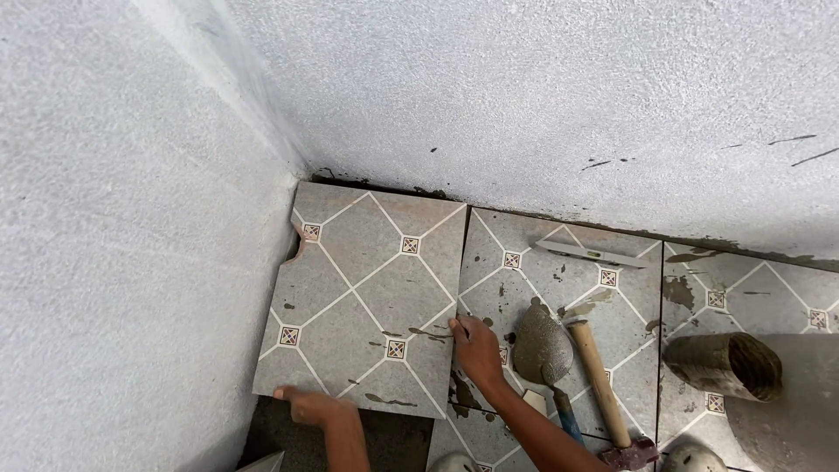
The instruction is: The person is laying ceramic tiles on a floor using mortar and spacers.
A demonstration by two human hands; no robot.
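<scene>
I have the corner tile (pixel 363 306) between both hands, and it sits in the angle where the two rough grey walls meet, its far edge up against the back wall (pixel 542 96) and its left edge along the side wall (pixel 114 245). My left hand (pixel 308 404) grips the near left corner, fingers curled around the edge so the thumb side rests on top. My right hand (pixel 476 348) lies on the right edge, fingertips pressed down at the seam with the neighbouring tile (pixel 559 297). Holding it at two opposite points lets me feel, I judge, whether it rocks and how its edge lines up with the white diagonal pattern next door.

The tile has a small curved notch (pixel 297 245) cut into its left side near the far corner, and that notch faces the side wall. I cannot see what it is cut to fit. Below the near edge the floor is still dark and bare (pixel 384 441), so this tile's front hangs at the limit of the laid area.

My tools lie close on the tiles already down, within my right hand's reach: a trowel (pixel 542 345) loaded with grey mortar, its blue handle pointing back towards me, and just beside it a hammer (pixel 603 389) with a wooden handle and its head nearest me. A slim spirit level (pixel 594 254) rests further off, near the back wall. A dirty cylindrical thing (pixel 724 365) lies on its side to the right.
</scene>
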